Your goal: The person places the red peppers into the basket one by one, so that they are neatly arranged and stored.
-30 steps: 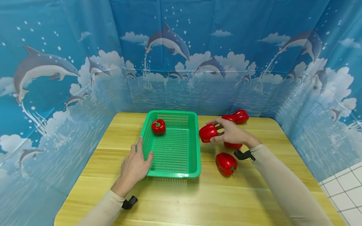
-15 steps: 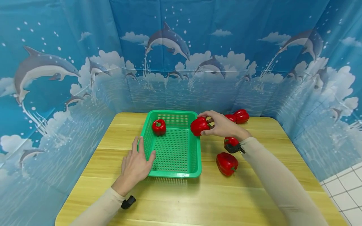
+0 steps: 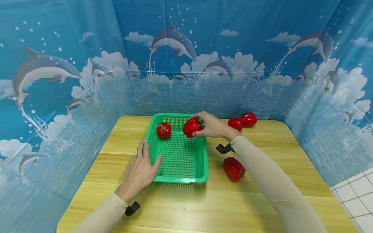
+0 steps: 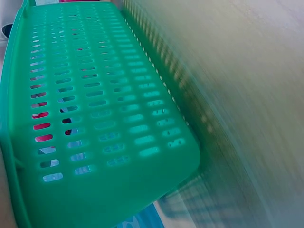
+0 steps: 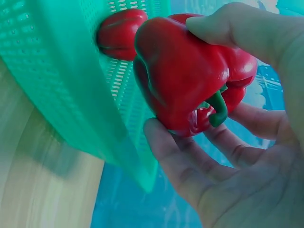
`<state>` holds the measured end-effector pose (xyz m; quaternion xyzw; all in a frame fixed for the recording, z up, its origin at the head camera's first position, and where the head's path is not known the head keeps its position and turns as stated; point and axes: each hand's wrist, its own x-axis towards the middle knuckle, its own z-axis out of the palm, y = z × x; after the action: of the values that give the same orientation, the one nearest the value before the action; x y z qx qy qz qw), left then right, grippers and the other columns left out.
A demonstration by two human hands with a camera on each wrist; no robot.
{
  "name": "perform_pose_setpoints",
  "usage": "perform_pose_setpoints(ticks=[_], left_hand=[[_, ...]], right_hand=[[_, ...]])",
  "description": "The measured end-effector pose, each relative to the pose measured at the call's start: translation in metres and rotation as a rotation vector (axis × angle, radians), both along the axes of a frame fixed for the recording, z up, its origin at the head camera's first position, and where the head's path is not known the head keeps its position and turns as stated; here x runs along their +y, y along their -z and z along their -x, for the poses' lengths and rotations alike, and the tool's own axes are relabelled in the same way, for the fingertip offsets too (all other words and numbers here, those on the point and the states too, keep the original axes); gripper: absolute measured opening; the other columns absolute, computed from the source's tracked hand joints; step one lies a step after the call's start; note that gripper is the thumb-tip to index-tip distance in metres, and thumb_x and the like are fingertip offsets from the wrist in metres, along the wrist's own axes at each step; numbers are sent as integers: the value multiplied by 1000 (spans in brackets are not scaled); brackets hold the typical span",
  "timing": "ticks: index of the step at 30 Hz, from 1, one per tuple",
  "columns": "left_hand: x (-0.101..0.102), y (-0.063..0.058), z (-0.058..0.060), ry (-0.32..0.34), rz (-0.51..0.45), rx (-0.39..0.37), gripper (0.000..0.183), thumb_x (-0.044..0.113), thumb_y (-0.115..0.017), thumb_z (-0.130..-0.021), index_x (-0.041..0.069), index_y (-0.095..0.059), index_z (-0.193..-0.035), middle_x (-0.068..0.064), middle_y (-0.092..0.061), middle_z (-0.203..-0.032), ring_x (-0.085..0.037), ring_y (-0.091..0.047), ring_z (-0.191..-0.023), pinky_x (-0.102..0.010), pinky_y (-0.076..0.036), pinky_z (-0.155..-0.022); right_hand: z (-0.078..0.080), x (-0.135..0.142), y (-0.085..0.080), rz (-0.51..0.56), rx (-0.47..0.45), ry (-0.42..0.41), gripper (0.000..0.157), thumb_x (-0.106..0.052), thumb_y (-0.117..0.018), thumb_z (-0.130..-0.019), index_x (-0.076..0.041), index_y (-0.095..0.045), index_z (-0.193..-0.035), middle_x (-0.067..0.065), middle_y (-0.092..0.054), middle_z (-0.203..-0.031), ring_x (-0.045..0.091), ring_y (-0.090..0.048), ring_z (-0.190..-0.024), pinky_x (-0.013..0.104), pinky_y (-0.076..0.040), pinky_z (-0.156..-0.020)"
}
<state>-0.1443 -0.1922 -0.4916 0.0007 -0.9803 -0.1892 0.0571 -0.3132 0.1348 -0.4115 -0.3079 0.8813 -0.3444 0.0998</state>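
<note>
My right hand holds a red bell pepper over the back right part of a green plastic basket. In the right wrist view, the thumb and fingers wrap the pepper, its green stem facing the palm. Another red bell pepper sits inside the basket at the back left, stem up. My left hand rests on the basket's left rim, fingers fairly straight and thumb reaching over the inside. The left wrist view shows the basket's slotted side wall close up.
Two red bell peppers lie together at the table's back right. One more bell pepper lies right of the basket, below my right forearm. The wooden table backs onto a dolphin-print curtain.
My right hand has carried the bell pepper leftward from beside the basket, across its right rim, to over its inside. The left hand has stayed nearly still at the left rim.
</note>
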Motion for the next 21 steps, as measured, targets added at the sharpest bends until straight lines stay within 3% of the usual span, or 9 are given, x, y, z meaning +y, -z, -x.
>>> perform_pose_setpoints(ticks=[11, 21], left_hand=[[2, 0, 1, -5, -10, 9, 102, 63, -54, -118, -2, -15, -185, -25, -21, -193, -36, -65, -86, -33, -43, -50], [1, 1, 2, 0, -4, 11, 102, 61, -56, -118, -4, -15, -185, -26, -22, -192, -29, -60, -76, -32, -41, -48]], right_hand=[[18, -35, 10, -93, 66, -28, 74, -25, -89, -103, -9, -58, -168, 20, -66, -159, 39, -72, -138, 55, -67, -111], [32, -58, 19, -148, 24, 5, 78, -23, -89, -104, -9, -54, -172, 19, -67, -159, 39, -71, -141, 54, -65, -114]])
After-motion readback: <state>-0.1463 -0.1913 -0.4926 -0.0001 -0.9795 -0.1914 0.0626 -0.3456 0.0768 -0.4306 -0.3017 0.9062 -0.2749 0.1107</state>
